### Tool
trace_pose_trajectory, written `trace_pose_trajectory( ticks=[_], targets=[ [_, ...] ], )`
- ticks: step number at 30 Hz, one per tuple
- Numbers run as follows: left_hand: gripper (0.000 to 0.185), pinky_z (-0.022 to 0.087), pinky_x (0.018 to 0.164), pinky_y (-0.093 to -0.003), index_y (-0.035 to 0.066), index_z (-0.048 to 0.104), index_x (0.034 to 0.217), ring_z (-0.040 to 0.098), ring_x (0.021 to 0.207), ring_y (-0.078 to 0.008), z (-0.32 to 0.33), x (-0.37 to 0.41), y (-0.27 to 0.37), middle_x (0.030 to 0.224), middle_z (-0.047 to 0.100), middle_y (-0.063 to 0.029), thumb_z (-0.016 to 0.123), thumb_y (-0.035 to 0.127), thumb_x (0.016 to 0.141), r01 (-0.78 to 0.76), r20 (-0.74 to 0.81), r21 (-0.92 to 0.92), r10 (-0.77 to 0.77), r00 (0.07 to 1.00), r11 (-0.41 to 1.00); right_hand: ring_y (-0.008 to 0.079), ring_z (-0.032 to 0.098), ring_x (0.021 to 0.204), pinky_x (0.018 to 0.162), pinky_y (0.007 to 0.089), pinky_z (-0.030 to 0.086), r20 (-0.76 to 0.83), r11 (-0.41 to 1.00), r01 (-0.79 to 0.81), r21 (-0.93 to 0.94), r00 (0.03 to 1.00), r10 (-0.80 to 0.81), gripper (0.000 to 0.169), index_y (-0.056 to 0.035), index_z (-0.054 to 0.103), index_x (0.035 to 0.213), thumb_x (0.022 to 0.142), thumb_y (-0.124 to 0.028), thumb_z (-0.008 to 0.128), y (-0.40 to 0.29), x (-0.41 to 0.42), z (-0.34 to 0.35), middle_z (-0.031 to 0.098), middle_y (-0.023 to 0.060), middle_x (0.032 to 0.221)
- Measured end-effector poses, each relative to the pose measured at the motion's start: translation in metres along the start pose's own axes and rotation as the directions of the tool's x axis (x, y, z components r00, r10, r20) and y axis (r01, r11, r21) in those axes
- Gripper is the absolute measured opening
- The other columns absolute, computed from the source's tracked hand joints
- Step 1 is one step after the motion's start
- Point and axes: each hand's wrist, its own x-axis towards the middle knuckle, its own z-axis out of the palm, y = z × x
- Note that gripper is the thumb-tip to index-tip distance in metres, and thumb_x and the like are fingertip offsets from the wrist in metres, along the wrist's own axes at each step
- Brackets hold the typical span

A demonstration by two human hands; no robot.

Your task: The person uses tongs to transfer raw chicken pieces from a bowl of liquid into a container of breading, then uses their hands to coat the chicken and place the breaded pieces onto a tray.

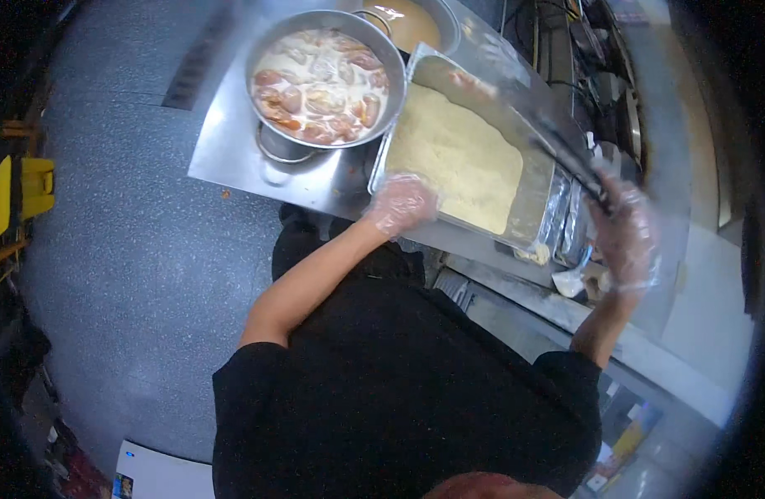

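Note:
My left hand (406, 203), in a clear plastic glove, lies over the near rim of a deep metal pan (382, 163). Its fingertips are too blurred to show whether they grip the rim. Pale yellow powder (457, 156), which looks like flour or breading, fills much of the pan. To the right of the pan my gloved right hand (625, 231) is closed around a long dark tool (572, 159), probably tongs, blurred by motion and slanting over the pan's right side. A blurred pinkish patch shows near the pan's far wall. Left of the pan stands a round metal pot (252, 103) with raw chicken pieces (323, 100) in milky liquid.
Behind the pot is another metal bowl (451, 31) of light brown liquid. All stand on a stainless steel table (226, 150). A white scoop or cup (569, 284) lies near the pan's right corner. Speckled floor (139, 249) spreads to the left, with a yellow object (38, 187) beyond.

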Motion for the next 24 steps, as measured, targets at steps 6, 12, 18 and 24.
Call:
trace_pose_trajectory(
  ticks=[6,12,18,24],
  targets=[
    [0.042,0.055,0.07,-0.0512,0.009,0.074,0.07,0.071,0.071,-0.0362,0.006,0.002,0.0,0.073,0.072,-0.0172,0.053,0.037,0.094,0.043,-0.049,-0.058,-0.046,0.998,0.997,0.0361,0.067,0.087,0.076,0.0502,0.053,0.439,0.989,0.07,-0.132,0.899,-0.005,0.05,-0.0193,0.068,0.125,0.078,-0.025,0.083,-0.003,-0.036,0.08,0.069,0.0143,0.094],
    [0.049,0.055,0.072,-0.0536,0.004,0.075,0.073,0.071,0.074,-0.0397,-0.011,0.008,0.007,0.073,0.07,-0.0207,0.05,0.038,0.097,0.069,0.048,-0.055,-0.066,0.997,0.996,0.0368,0.068,0.097,0.086,0.047,0.053,0.343,0.996,-0.056,0.065,0.939,0.031,0.058,-0.0152,0.061,0.137,0.084,-0.028,0.079,-0.031,0.043,0.038,0.069,0.0186,0.101],
    [0.044,0.054,0.082,-0.0518,0.004,0.077,0.087,0.072,0.085,-0.0392,-0.015,0.013,0.011,0.085,0.073,-0.0215,0.054,0.041,0.095,0.157,0.045,-0.072,-0.154,0.987,0.985,0.0363,0.067,0.103,0.088,0.0464,0.053,0.156,0.933,0.339,0.122,0.922,-0.355,0.055,-0.0121,0.062,0.134,0.084,-0.031,0.077,-0.098,0.129,0.066,0.069,0.0188,0.108],
    [0.051,0.051,0.093,-0.0499,0.0,0.076,0.093,0.071,0.096,-0.0377,-0.011,0.009,0.012,0.096,0.073,-0.0237,0.055,0.046,0.095,0.192,0.012,-0.076,-0.191,0.981,0.979,0.0348,0.069,0.088,0.08,0.0469,0.055,0.252,0.778,0.621,-0.098,0.772,-0.584,0.028,-0.0088,0.065,0.104,0.084,-0.027,0.07,-0.149,0.189,0.109,0.069,0.0166,0.091]
  ],
)
